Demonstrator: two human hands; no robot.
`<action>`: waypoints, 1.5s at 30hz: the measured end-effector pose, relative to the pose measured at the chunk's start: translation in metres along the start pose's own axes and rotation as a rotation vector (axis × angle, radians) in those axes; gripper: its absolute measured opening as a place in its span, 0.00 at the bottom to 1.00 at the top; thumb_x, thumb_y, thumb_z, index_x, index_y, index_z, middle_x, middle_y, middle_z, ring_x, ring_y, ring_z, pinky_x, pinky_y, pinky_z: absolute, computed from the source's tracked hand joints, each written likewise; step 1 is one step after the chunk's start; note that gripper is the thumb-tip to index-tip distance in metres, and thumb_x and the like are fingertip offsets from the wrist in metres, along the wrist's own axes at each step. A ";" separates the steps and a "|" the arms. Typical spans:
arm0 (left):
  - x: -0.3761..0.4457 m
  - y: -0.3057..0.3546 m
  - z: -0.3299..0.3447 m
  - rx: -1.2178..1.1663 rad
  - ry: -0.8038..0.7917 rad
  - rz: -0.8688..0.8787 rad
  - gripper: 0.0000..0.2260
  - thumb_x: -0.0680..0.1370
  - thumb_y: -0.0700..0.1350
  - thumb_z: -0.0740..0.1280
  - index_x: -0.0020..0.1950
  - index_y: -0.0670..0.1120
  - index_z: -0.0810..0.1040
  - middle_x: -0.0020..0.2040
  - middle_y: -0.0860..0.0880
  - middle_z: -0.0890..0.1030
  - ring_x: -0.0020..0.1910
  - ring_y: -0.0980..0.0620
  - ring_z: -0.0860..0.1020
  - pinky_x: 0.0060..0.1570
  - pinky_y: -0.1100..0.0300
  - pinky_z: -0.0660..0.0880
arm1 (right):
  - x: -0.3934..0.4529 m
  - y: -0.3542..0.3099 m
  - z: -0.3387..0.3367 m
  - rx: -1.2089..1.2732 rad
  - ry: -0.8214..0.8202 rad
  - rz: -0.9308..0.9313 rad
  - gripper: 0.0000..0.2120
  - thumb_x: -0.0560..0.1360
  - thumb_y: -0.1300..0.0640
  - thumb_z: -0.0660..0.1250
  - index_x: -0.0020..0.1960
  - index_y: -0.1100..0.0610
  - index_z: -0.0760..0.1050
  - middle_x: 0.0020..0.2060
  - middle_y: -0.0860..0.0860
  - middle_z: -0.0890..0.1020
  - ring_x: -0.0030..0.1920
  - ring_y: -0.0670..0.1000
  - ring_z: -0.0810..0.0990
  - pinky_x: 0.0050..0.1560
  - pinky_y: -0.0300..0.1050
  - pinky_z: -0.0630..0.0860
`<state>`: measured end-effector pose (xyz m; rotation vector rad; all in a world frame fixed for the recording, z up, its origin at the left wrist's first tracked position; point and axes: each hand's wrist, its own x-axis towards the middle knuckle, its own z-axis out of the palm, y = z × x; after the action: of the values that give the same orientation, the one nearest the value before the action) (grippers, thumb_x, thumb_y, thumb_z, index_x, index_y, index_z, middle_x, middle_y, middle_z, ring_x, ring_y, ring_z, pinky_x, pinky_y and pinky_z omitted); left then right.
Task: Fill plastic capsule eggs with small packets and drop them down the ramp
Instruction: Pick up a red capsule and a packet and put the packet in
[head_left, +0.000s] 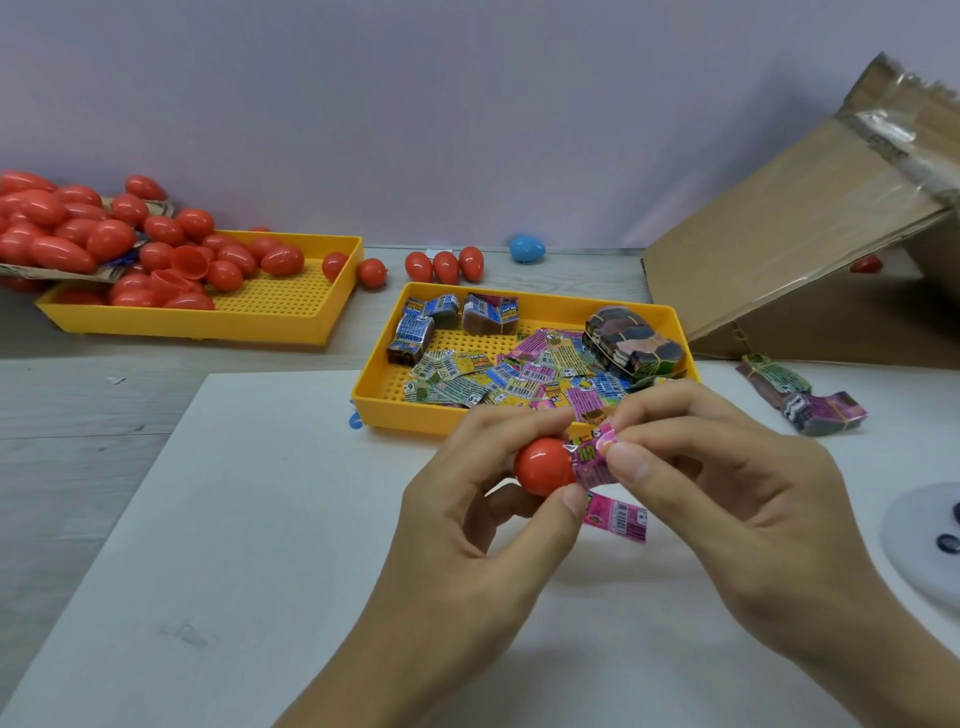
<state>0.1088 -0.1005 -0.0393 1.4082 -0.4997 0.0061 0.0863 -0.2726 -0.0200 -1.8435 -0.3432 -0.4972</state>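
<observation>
My left hand (467, 525) grips a red capsule half (543, 465) between thumb and fingers, just in front of the near yellow tray. My right hand (727, 488) pinches a pink printed packet (595, 460) and holds it against the open end of that half. A second pink packet (615, 517) hangs or lies just below, between my hands. The near yellow tray (374, 384) holds several loose colourful packets (519, 374) and banded bundles. The cardboard ramp (789, 223) slopes up at the right.
A second yellow tray (208, 325) at the back left holds many red capsule eggs (78, 228), piled over cardboard. Loose red eggs (444, 266) and one blue egg (527, 248) lie by the wall. Packet bundles (800, 397) lie right of the tray. A white board (260, 519) covers the table.
</observation>
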 end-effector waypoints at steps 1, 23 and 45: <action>0.000 0.000 0.000 -0.004 0.004 -0.002 0.17 0.72 0.46 0.72 0.62 0.52 0.82 0.53 0.55 0.78 0.51 0.45 0.81 0.42 0.61 0.77 | 0.000 0.000 0.000 0.006 -0.004 0.001 0.05 0.75 0.50 0.68 0.44 0.47 0.83 0.46 0.48 0.81 0.48 0.55 0.80 0.42 0.54 0.77; 0.001 -0.001 0.002 -0.020 0.081 0.027 0.16 0.74 0.41 0.70 0.61 0.49 0.83 0.50 0.52 0.79 0.42 0.50 0.82 0.39 0.62 0.80 | 0.000 -0.005 0.000 -0.124 -0.041 -0.055 0.06 0.74 0.50 0.68 0.44 0.47 0.84 0.46 0.45 0.81 0.49 0.54 0.81 0.40 0.55 0.77; -0.003 -0.002 0.004 0.358 0.121 0.440 0.16 0.78 0.45 0.70 0.65 0.49 0.76 0.58 0.53 0.83 0.58 0.51 0.82 0.59 0.62 0.76 | 0.009 -0.018 -0.006 0.360 0.010 0.435 0.14 0.66 0.45 0.73 0.42 0.55 0.85 0.42 0.57 0.87 0.41 0.54 0.86 0.32 0.42 0.79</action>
<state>0.1053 -0.1033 -0.0415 1.6060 -0.7232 0.5555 0.0849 -0.2731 0.0012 -1.5043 -0.0146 -0.1314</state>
